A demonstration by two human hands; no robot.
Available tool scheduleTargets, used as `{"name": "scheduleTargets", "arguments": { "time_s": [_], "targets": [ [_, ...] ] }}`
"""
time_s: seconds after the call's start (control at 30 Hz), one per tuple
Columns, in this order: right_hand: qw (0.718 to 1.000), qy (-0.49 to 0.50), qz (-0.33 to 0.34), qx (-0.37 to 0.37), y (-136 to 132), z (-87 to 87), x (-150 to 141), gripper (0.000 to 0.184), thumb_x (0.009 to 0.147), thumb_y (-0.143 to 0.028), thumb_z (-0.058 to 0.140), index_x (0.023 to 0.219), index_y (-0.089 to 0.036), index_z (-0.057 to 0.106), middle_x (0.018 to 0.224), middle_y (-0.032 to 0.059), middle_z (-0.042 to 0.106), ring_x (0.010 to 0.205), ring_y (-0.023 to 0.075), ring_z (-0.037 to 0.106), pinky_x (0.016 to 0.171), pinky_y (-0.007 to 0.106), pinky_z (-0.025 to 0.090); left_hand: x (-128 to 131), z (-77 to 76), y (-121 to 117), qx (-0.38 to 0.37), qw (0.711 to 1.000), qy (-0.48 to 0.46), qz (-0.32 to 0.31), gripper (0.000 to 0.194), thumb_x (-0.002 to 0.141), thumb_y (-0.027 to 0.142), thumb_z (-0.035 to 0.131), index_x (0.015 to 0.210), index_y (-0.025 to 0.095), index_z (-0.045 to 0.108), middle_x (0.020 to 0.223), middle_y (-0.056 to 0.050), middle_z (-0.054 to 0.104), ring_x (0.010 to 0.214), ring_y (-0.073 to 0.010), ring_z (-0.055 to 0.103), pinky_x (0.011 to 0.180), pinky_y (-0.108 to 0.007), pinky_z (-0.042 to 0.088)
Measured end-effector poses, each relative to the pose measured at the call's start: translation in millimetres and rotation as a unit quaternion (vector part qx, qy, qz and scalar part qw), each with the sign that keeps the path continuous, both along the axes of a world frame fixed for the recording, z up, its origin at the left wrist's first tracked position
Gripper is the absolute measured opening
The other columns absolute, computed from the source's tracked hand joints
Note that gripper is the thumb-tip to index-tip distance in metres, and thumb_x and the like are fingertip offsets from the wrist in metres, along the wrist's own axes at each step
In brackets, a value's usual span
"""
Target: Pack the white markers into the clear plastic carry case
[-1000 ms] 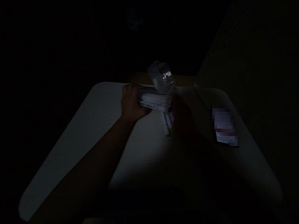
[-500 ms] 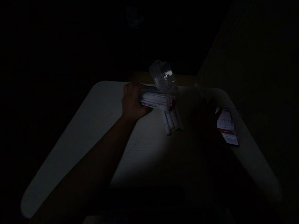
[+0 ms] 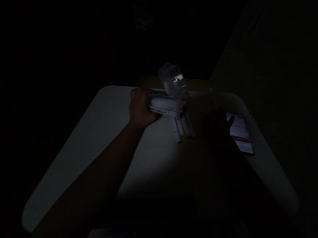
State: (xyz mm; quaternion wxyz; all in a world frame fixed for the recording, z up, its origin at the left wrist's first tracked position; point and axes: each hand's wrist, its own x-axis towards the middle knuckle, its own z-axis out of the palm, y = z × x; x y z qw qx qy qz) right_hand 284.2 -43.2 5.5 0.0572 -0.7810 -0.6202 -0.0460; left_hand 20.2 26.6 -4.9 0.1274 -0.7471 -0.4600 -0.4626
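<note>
My left hand (image 3: pixel 141 107) is wrapped round a clear plastic case (image 3: pixel 165 102) lying on its side on the table. White markers fill the case, and some red ends show at its open mouth (image 3: pixel 184 109). The clear hinged lid (image 3: pixel 173 79) stands open above it. Several loose white markers (image 3: pixel 177 132), some with green or yellow ends, lie in front of the mouth. My right hand (image 3: pixel 219 120) is in deep shadow left of the phone. A pale marker (image 3: pixel 212 96) sticks out from its fingers, which look closed on it; the grip itself is dark.
A lit phone (image 3: pixel 241 139) lies at the right of the pale table (image 3: pixel 101 120), by its right edge. A large dark panel (image 3: pixel 173 35) stands behind the table. The room is very dark, with shadow over the table's right half.
My right hand has drawn its fingers in and uncovered more of the phone. The marker at its fingertips has shifted slightly right and turned more upright. My left hand and the case stay put.
</note>
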Motion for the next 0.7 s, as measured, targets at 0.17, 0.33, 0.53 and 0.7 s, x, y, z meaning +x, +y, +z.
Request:
{"name": "scheduleTargets", "arguments": {
  "time_s": [0.17, 0.33, 0.53, 0.7],
  "targets": [
    [0.999, -0.029, -0.01, 0.009, 4, 7.7, -1, 0.043, 0.09, -0.027, 0.034, 0.119, -0.008, 0.06, 0.135, 0.0215, 0.049, 0.126, 0.0336, 0.046, 0.105, 0.061, 0.029, 0, 0.8, -1, 0.001, 1.0, 0.004, 0.01, 0.057, 0.056, 0.046, 0.072, 0.103, 0.024, 0.049, 0.102, -0.007, 0.061, 0.098, -0.0303, 0.053, 0.083, -0.044, 0.044],
    [0.997, -0.05, -0.05, -0.032, 6, 24.6, -6, 0.039, 0.089, -0.021, 0.035, 0.111, -0.003, 0.062, 0.103, 0.0227, 0.062, 0.093, 0.0318, 0.063, 0.08, 0.047, 0.049, 0, -0.7, 0, 0.01, 1.0, 0.004, 0.012, 0.059, 0.055, 0.047, 0.073, 0.104, 0.023, 0.05, 0.103, -0.008, 0.061, 0.099, -0.0306, 0.054, 0.084, -0.045, 0.043],
    [0.998, -0.018, -0.003, -0.053, 4, 32.3, -4, 0.037, 0.09, -0.021, 0.035, 0.106, -0.012, 0.067, 0.106, 0.0182, 0.065, 0.094, 0.0306, 0.065, 0.073, 0.039, 0.052, 0, -0.1, 1, 0.0, 1.0, 0.003, 0.009, 0.058, 0.057, 0.048, 0.072, 0.104, 0.023, 0.05, 0.103, -0.008, 0.06, 0.099, -0.0306, 0.053, 0.085, -0.046, 0.043],
    [0.998, 0.024, 0.034, -0.039, 9, 25.3, 4, 0.034, 0.088, -0.022, 0.04, 0.106, -0.016, 0.068, 0.107, 0.0158, 0.066, 0.091, 0.0278, 0.066, 0.071, 0.036, 0.051, 0, 1.2, -1, -0.001, 1.0, 0.003, 0.007, 0.056, 0.06, 0.054, 0.07, 0.104, 0.023, 0.051, 0.102, -0.007, 0.06, 0.098, -0.0287, 0.052, 0.083, -0.046, 0.043]
  ]
}}
